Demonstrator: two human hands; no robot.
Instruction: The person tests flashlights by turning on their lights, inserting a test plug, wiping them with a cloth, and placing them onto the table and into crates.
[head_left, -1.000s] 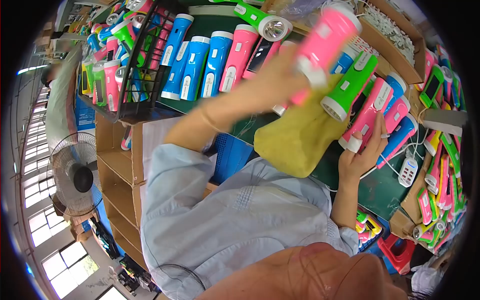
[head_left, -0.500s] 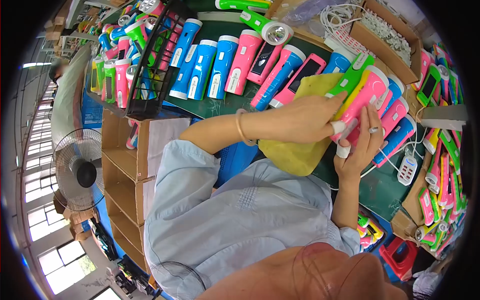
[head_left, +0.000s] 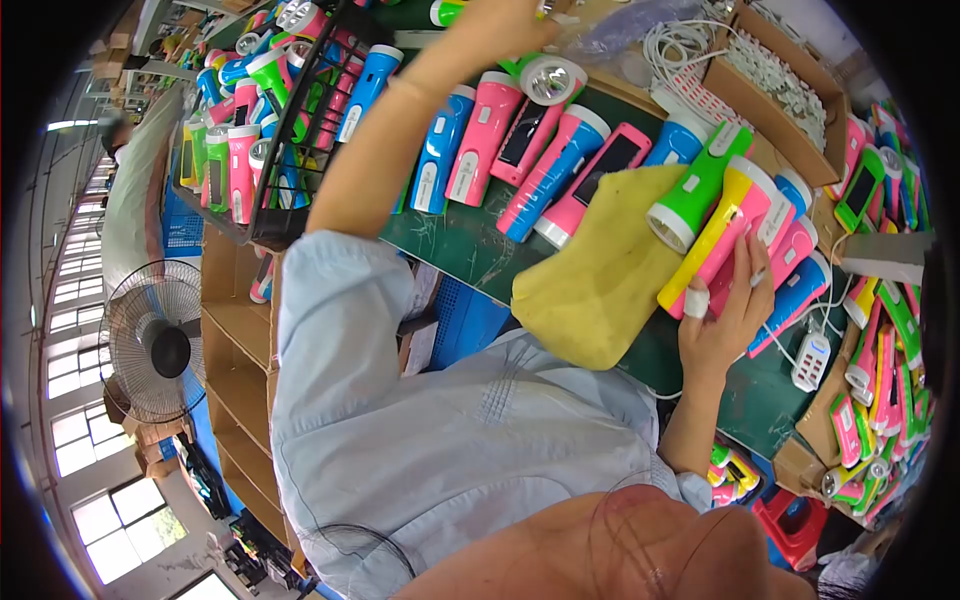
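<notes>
1. The right hand (head_left: 730, 305) is laid over the pink side of a yellow-and-pink flashlight (head_left: 714, 235) on the table (head_left: 745, 410); its fingers are partly curled, but how firmly it is gripped cannot be told.
2. The left hand (head_left: 505, 32) is blurred near the view's upper edge; whether its fingers are spread or pinched cannot be told.
3. Just beside the yellow-and-pink flashlight, a green flashlight (head_left: 712, 178) is seen at 11 o'clock, and a yellow cloth (head_left: 605, 270) at 9.
4. A white charging hub (head_left: 812, 360) is placed at 4 o'clock from the right hand.
5. Bare table is left at 6 o'clock from that hand.
6. The left arm is stretched toward 1 o'clock over blue flashlights (head_left: 440, 145); the right forearm is brought in from 6.
</notes>
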